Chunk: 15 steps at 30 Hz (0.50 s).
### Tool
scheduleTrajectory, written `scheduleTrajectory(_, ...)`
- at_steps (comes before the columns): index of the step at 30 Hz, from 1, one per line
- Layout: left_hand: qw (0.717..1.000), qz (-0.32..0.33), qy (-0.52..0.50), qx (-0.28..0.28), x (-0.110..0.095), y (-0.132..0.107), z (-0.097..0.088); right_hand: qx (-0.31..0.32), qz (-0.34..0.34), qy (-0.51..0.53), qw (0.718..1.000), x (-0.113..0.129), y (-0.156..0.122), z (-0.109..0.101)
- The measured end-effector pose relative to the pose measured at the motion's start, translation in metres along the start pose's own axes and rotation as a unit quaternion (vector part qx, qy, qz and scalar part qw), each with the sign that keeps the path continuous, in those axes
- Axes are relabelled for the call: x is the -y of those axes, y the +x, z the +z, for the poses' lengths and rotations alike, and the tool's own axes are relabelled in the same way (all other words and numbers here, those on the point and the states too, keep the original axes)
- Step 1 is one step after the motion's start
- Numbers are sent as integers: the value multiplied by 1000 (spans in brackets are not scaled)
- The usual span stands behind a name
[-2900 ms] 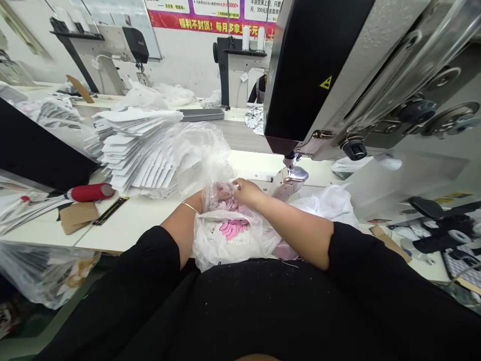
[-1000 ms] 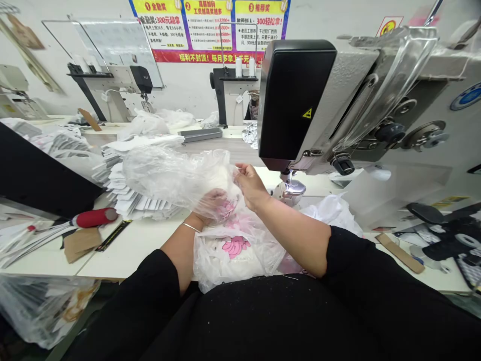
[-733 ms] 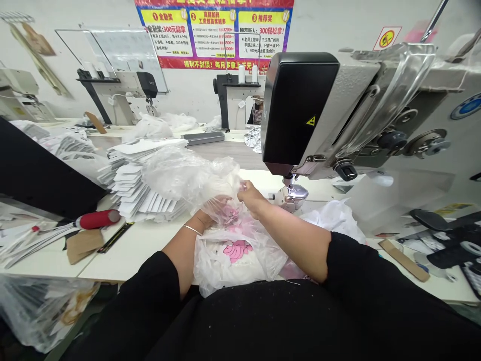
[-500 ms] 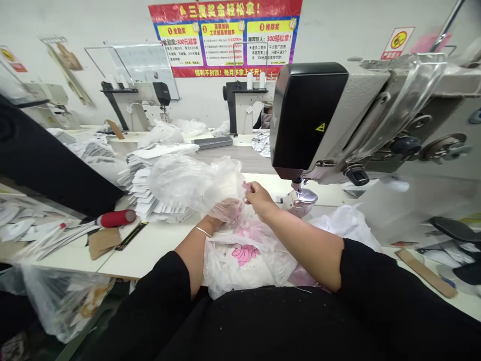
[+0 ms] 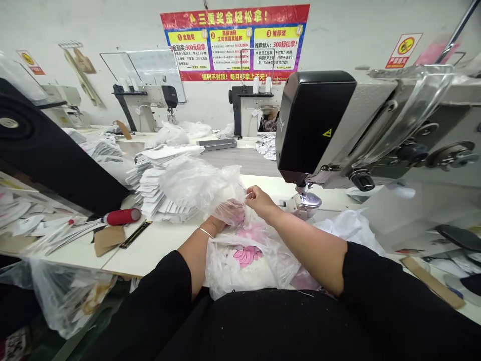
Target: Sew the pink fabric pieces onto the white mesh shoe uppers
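Wall poster (image 5: pixel 235 42) now shows fully; left hand (image 5: pixel 232 213) holds plastic bag (image 5: pixel 199 185).

bag (image 5: pixel 201 185) between stacked pieces (image 5: pixel 161 193) and sewing machine (image 5: pixel 315 123)

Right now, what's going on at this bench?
A person seated at an industrial sewing machine is handling a clear plastic bag with both hands. The left hand is covered by the plastic, and the right hand pinches at its edge. Below them lies a white item with a pink print, wrapped in plastic. A stack of white cut pieces sits on the table beyond, and another person sits at a far machine.
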<state>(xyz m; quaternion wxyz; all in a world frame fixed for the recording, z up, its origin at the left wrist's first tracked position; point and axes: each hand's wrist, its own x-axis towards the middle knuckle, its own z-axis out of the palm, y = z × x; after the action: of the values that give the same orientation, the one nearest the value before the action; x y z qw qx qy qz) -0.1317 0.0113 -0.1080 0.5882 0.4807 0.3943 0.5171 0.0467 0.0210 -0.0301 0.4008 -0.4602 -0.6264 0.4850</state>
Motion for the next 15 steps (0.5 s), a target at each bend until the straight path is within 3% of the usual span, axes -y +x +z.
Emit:
scheduleTrajectory(10, 999, -32, -8, 28, -6, -4, 4, -73, -69, 45, 994, -2, 4, -4)
scheduleTrajectory(15, 999, -27, 11, 42, -11, -7, 6, -59, -58, 59, 995, 1, 5, -7)
